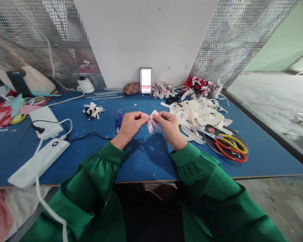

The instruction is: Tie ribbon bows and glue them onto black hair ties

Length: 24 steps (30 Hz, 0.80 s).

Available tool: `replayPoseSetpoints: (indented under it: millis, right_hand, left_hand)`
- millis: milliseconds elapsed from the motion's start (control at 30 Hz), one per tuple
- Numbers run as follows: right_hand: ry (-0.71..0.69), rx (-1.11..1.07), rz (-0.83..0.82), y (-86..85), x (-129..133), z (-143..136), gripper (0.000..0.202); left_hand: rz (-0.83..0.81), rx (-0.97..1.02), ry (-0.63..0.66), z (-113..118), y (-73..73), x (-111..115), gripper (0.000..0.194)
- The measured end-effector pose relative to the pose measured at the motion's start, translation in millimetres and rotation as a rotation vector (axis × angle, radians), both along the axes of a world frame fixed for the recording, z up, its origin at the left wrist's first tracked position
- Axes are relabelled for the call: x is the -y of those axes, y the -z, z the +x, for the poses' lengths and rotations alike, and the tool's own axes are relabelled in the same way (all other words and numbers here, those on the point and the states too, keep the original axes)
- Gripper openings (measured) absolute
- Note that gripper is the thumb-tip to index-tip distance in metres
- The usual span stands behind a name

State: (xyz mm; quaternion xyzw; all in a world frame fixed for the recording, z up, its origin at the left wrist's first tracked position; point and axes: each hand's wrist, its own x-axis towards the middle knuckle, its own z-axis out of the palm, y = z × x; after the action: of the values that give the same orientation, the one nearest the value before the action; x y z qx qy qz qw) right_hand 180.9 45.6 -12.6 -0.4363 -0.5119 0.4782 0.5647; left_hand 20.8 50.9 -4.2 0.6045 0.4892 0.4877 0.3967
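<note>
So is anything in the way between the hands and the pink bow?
No, nothing visible is: the left hand and the right hand both pinch the pink ribbon bow directly. The cream ribbon pile lies off to the right, and so do the scissors with red and yellow handles, not between.
</note>
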Motion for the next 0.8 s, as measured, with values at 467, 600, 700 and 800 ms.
replayPoseSetpoints:
  millis: [467,600,700,800]
  right_hand:
    - [0.093,-0.010,0.065,5.2,-4.6,0.6,0.041]
    - [0.137,-0.051,0.059,6.9,-9.1,2.3,0.041]
    - [0.080,-0.040,0.098,5.0,-9.0,3.3,0.035]
    - [-0.058,-0.012,0.121,3.7,-7.3,3.7,0.031]
  left_hand:
    - [0.005,0.054,-0.028,1.4,-3.8,2.6,0.022]
    - [0.022,0.047,-0.032,1.6,-3.1,2.1,0.025]
    - [0.015,0.045,-0.019,0.7,-1.3,2.0,0.025]
    - [0.015,0.027,0.012,-0.9,-1.1,2.6,0.023]
